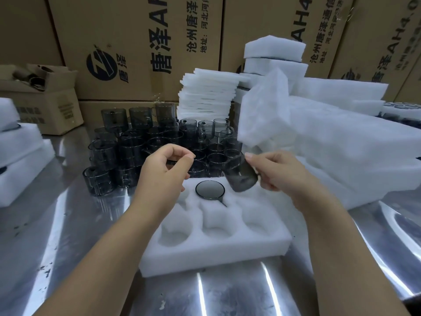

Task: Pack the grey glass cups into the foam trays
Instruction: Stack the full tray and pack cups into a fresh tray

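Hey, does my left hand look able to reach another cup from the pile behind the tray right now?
Probably yes. The left hand looks empty and hovers right over the loose cups, with nothing between; the right hand holds its cup off to the side.

Cartons [136, 42] behind a shiny table [68, 224]
Printed lettering on the cartons; a small open box [52, 103] sits at the table's left.

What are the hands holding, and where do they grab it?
The right hand grips a tilted grey glass cup by its side wall. The left hand holds nothing visible.
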